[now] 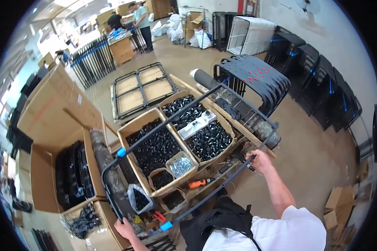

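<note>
I hold a large black rectangular metal tube frame [171, 115] level over a work table. My left hand [125, 229] grips its near left bar at the lower left. My right hand [259, 161] grips the long right bar near the middle. Blue clips [121, 152] mark the frame's corners. Under the frame stand two cardboard boxes [132, 130] full of small black plastic parts, with a white tray [195, 124] lying on the right one.
An orange tool [198, 183], small tubs of screws [180, 165] and red pliers [158, 216] lie on the table. A big open carton [50, 125] of black parts stands left. Stacked black frames [322, 92] line the right wall. Two people [132, 21] work far back.
</note>
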`<state>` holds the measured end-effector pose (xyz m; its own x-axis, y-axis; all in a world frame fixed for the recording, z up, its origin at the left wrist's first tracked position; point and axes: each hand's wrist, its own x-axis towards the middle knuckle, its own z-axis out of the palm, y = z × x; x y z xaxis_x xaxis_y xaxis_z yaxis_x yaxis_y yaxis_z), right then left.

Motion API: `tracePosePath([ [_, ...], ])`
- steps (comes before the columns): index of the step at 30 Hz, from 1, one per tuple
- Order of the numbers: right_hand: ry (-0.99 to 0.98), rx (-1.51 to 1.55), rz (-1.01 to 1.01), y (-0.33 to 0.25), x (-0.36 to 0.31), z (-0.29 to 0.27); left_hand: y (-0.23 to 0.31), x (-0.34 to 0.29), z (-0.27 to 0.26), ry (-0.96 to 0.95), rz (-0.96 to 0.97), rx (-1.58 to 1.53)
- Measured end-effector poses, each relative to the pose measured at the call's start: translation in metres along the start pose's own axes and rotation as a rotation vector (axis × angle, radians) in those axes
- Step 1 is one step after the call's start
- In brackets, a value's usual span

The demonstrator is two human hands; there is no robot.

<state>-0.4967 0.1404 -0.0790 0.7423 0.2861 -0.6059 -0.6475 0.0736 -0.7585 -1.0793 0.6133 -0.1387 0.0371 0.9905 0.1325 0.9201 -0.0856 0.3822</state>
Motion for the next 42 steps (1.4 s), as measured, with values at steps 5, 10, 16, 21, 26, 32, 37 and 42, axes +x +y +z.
tracePosePath([
  [5,-0.020,-0.244,0.031,0.035,0.019,-0.041,0.015,-0.003,0.029,-0.007,-0.032,0.076],
  [10,0.075,-1.223,-0.196,0.071,0.103,-0.073,0.018,-0.005,-0.003,0.264,-0.006,0.083],
  [16,0.246,-1.464,-0.716,0.104,0.190,-0.077,0.201,-0.070,-0.013,-0.152,0.153,-0.420],
  [21,0.071,-1.613,-0.302,0.124,0.245,-0.095,0.345,-0.147,0.026,-0.498,0.542,-0.360],
  [26,-0.038,-1.436,-0.196,0.041,0.161,-0.080,0.419,-0.189,0.049,-0.687,0.690,-0.393],
  [32,0.004,-1.349,-0.497,-0.012,0.021,-0.155,0.508,-0.225,0.099,-1.065,0.669,-0.529],
  [37,-0.144,-1.247,0.029,-0.086,-0.039,-0.177,0.616,-0.287,0.129,-1.321,0.836,-0.688],
  [42,0.003,-1.234,-0.326,-0.179,-0.069,-0.160,0.725,-0.358,0.107,-1.606,0.976,-0.936],
])
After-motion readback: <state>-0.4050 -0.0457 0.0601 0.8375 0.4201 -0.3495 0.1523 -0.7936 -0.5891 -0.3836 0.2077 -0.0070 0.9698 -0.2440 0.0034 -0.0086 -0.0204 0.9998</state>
